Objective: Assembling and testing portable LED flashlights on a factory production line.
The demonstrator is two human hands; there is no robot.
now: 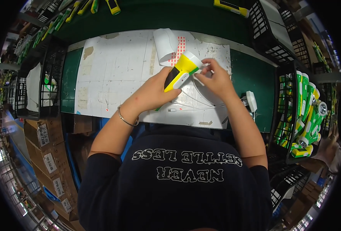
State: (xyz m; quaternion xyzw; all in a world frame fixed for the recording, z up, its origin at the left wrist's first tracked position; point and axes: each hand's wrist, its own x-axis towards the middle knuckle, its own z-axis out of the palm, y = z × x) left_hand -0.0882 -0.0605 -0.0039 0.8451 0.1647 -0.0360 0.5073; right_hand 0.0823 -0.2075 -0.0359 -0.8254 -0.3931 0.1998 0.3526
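Note:
My left hand (155, 88) is wrapped around a yellow and green flashlight (184, 65) with a white head and a dark panel along its body. It is tilted above the table, its head toward the far right. Close beside the head is my right hand (217, 80), its fingers bent and the thumb apart from the index finger; I make out nothing in its grip. A thin white cable (195, 89) curves below the right thumb. A cable plug (172, 110) lies on the white board. Beyond the flashlight stands a curled white sleeve (165, 44) beside a sheet of red arrow stickers (181, 43).
A worn white board (116, 73) covers most of the green table (241, 82). A white device (250, 101) sits near my right forearm. Black crates stand at both sides; the right crate (289, 115) holds several flashlights. More flashlights (232, 7) lie along the far edge. Cardboard boxes (49, 154) are low on the left.

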